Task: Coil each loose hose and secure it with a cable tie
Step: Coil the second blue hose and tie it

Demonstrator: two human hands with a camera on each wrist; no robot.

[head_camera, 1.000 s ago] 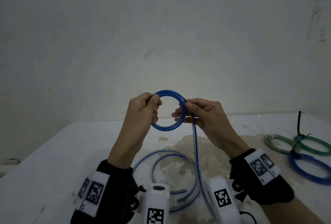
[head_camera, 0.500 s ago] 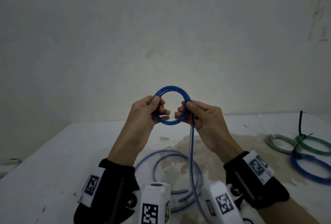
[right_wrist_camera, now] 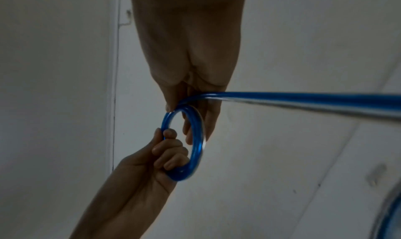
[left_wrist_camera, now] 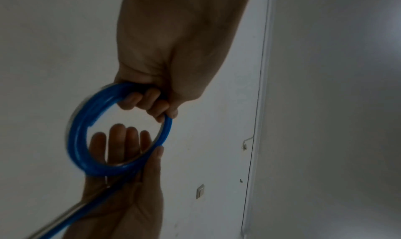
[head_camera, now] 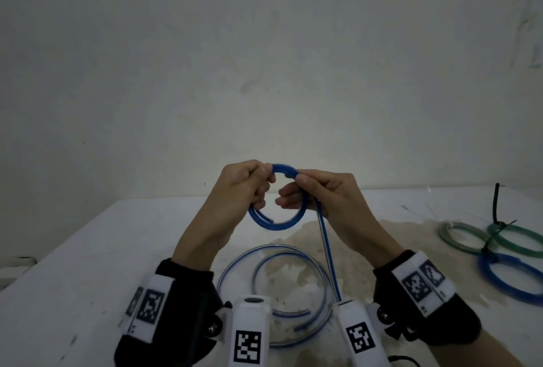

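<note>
A blue hose coil (head_camera: 289, 225) is held up above the table between both hands. My left hand (head_camera: 261, 187) grips its upper left side, fingers curled round the turns (left_wrist_camera: 86, 131). My right hand (head_camera: 296, 190) pinches the upper right side, thumb on top and fingers passing through the ring (right_wrist_camera: 196, 139). A cut end of the hose shows at the coil's lower edge. From the right hand the loose hose (head_camera: 326, 249) drops to wide loose loops (head_camera: 235, 264) on the white table (head_camera: 88, 264).
At the right of the table lie tied coils: a grey-green one (head_camera: 449, 234), a green one (head_camera: 526, 246) and a blue one (head_camera: 511, 293), with a black cable tie (head_camera: 496, 202) sticking up. A brown stain spreads over the table's middle. A bare wall stands behind.
The coil has turned in my hands and now hangs a little lower. My left grip and my right thumb have shifted up to the coil's top.
</note>
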